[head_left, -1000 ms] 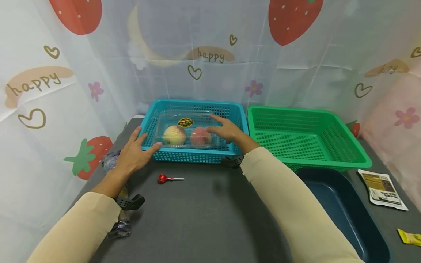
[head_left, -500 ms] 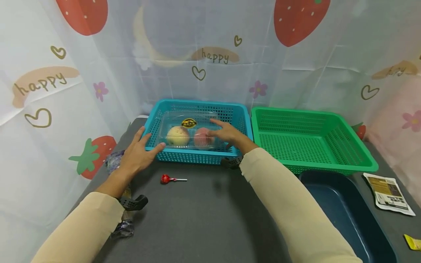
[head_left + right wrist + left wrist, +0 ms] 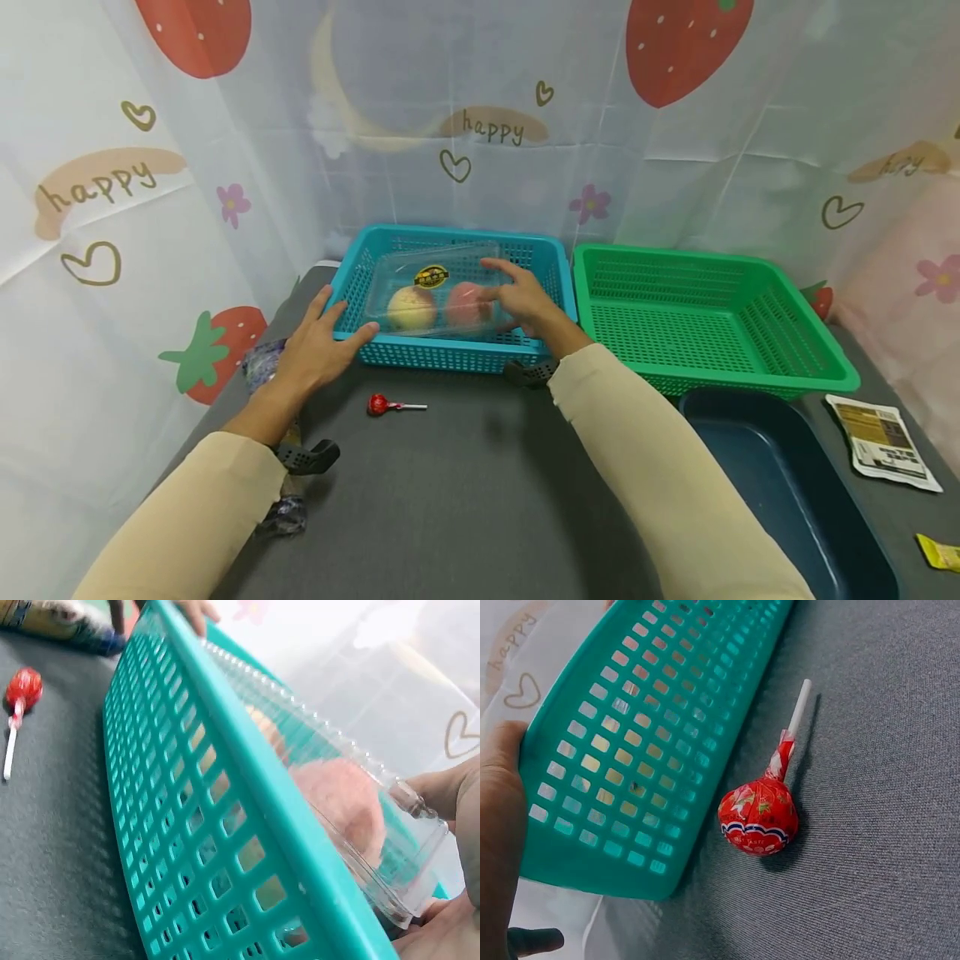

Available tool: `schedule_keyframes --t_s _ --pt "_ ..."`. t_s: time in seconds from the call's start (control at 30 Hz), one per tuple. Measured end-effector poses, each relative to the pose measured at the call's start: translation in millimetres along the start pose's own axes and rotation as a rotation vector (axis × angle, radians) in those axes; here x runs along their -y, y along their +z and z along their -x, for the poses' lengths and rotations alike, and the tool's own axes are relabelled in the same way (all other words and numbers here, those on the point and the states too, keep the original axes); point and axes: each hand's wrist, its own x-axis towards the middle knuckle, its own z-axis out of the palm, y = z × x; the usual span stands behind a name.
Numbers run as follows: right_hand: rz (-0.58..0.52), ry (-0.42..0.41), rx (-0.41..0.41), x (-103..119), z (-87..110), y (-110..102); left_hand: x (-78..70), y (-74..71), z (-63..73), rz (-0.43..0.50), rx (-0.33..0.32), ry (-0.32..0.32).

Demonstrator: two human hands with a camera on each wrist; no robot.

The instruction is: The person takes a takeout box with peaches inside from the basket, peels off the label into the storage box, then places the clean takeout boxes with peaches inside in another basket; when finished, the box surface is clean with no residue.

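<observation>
Clear plastic forms the rectangular box (image 3: 435, 292), marked with a black-and-gold oval sticker, that your right grip (image 3: 528, 300) has clamped at its right end. You have it inside the blue perforated plastic basket (image 3: 450, 354), tilted so that its right end sits higher than its left. Through its wall you can see a round pale-yellow fruit (image 3: 411, 308) on the left and a round pinkish-red fruit (image 3: 467, 304) on the right, nearest your fingers.

Your left grip (image 3: 315, 354) is spread apart, thumb and fingers touching the basket's rim around its near left corner.

Just in front of the basket, a red-wrapped ball lollipop with a white stick (image 3: 378, 405) lies on the grey cloth-covered desk (image 3: 450, 500). A long plastic-wrapped item (image 3: 264, 364) lies partly hidden beneath your left forearm. To the right, you have a green perforated plastic basket (image 3: 750, 379), a dark-blue tray (image 3: 772, 483) partly behind your sleeve, and a flat white-and-brown pouch (image 3: 885, 442).
</observation>
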Motion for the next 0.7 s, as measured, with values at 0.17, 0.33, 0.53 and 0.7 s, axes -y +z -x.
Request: schedule_keyframes --t_s 0.17,0.33,0.53,0.7 --pt "-0.083 -0.021 -0.059 2 6.5 -3 0.5 0.3 -0.7 0.005 0.002 -0.002" --pt "-0.172 -0.035 -0.099 5 16.1 -9 1.0 0.7 -1.1 0.01 -0.001 -0.001" --pt "-0.337 -0.061 -0.116 14 34.0 -20 1.9 1.5 -3.2 0.005 -0.007 -0.001" --pt "-0.368 -0.11 -0.112 20 53.3 -28 1.1 2.6 -2.2 0.004 -0.01 -0.005"
